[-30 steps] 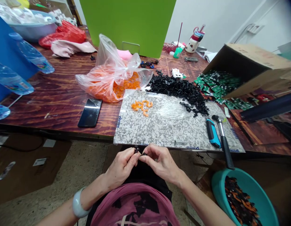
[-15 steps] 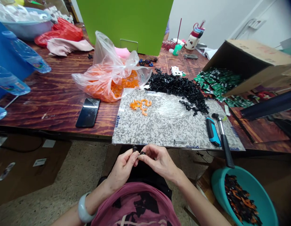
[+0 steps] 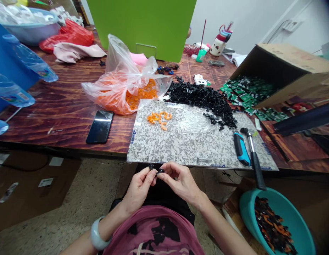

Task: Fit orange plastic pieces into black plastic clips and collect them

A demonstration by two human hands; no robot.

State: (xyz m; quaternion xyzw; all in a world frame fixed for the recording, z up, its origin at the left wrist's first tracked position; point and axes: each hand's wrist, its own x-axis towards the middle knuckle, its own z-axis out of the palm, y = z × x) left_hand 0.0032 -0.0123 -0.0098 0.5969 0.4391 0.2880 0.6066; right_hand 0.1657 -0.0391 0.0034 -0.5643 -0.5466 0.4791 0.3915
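I pinch a small black piece [image 3: 151, 166] between the thumb and forefinger of my left hand [image 3: 139, 186], its end sticking up past the fingertips. My right hand [image 3: 182, 180] grips another dark piece [image 3: 160, 171] the same way, the fingers closed to a narrow pinch. The two hands meet over my lap, just off the near edge of the speckled slab [image 3: 164, 150]; whether the two pieces touch, I cannot tell.

On the slab's left side lies a little cluster of orange parts [image 3: 157, 118], with a spread of thin, shiny pins [image 3: 193, 122] to its right. A heap of black parts [image 3: 199, 96] covers the far right edge. The blue-and-black cutter [image 3: 242, 148] lies at the right, beside a hammer [image 3: 253, 152] whose handle reaches out over the teal tub [image 3: 244, 209] of black and orange pieces. To the slab's left, my phone [image 3: 100, 126] rests on the wooden table [image 3: 55, 117], near a clear bag [image 3: 119, 92] full of orange parts.
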